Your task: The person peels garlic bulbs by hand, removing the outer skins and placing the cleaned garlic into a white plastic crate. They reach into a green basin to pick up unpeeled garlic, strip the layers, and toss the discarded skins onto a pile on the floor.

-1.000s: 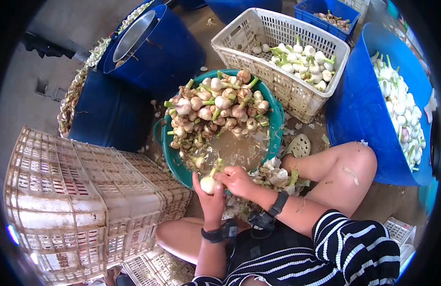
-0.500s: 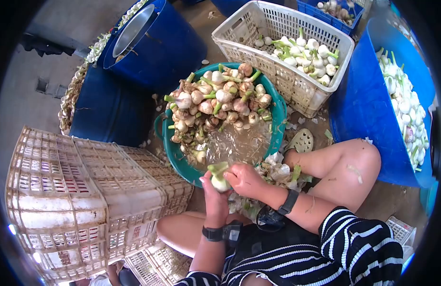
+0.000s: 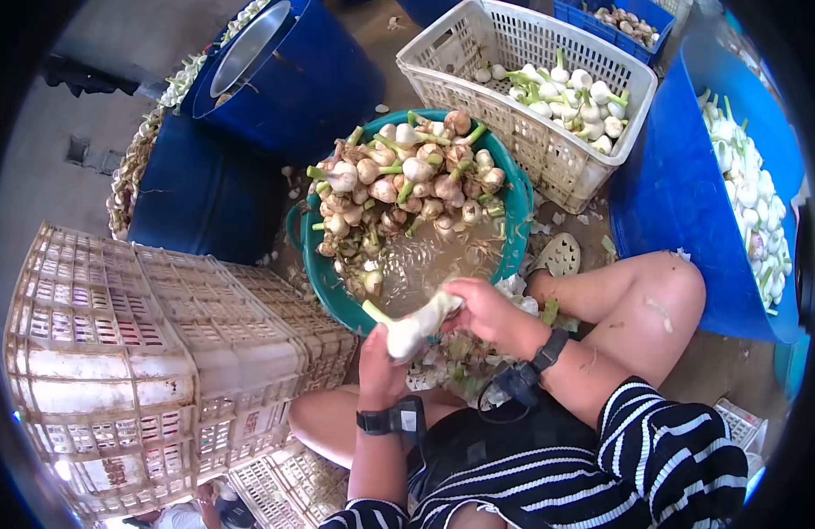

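A pale garlic bulb (image 3: 404, 339) with a short green stem sits in my left hand (image 3: 381, 363), whose fingers are wrapped round it. My right hand (image 3: 491, 310) pinches a strip of garlic skin (image 3: 440, 309) that stretches away from the bulb, slightly blurred by motion. Both hands are over the near rim of a green tub (image 3: 519, 212). Inside it, a heap of unpeeled garlic bulbs (image 3: 416, 170) with cut stems rests in murky water (image 3: 434, 269). Loose garlic skins (image 3: 465, 357) lie below my hands.
A white crate (image 3: 522, 101) holding clean bulbs stands behind the tub. At the right is a tilted blue barrel (image 3: 658, 194) of white garlic. Blue barrels (image 3: 293, 88) stand at the back left, and stacked crates (image 3: 160, 353) rise close by on the left.
My right hand has moved right, away from the bulb, drawing a strip of skin off it. My left hand has shifted slightly left and down with the bulb.
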Demonstrator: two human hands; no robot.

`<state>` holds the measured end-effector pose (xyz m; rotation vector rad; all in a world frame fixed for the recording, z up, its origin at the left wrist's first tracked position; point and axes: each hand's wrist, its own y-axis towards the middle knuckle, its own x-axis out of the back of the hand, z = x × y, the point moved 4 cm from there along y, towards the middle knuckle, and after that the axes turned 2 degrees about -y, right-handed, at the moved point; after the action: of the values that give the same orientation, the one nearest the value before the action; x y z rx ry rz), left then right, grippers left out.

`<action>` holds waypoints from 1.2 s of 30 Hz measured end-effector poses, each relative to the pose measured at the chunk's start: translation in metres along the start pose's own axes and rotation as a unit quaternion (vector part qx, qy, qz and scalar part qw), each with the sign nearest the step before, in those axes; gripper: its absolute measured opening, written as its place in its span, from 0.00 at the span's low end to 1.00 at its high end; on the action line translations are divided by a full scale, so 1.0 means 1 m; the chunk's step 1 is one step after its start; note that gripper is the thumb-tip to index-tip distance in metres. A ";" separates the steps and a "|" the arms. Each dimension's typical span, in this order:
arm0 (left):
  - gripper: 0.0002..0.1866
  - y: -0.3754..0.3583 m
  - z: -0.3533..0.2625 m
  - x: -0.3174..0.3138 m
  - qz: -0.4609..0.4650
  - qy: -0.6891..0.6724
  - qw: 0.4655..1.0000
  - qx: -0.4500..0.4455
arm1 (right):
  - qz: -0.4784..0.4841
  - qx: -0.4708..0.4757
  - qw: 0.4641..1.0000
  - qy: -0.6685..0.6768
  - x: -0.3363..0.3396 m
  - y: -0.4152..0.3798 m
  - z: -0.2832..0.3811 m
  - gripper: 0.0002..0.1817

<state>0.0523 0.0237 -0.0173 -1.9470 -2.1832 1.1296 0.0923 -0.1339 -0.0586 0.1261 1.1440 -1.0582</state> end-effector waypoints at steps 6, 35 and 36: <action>0.16 0.012 -0.010 0.006 0.123 -0.338 0.932 -0.048 | 0.085 0.092 0.795 -0.594 0.032 -0.004 -0.031 0.13; 0.07 0.022 0.016 -0.035 -0.045 -0.016 0.989 -0.142 | -0.114 0.249 0.772 -0.573 -0.033 -0.019 0.032 0.12; 0.07 0.022 0.013 -0.038 -0.057 0.021 0.983 -0.172 | -0.115 0.255 0.755 -0.594 -0.028 -0.015 0.033 0.12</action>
<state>0.0737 -0.0163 -0.0215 -1.9022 -2.5695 0.7273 0.1036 -0.1435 -0.0147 -0.2581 -0.3191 -1.3148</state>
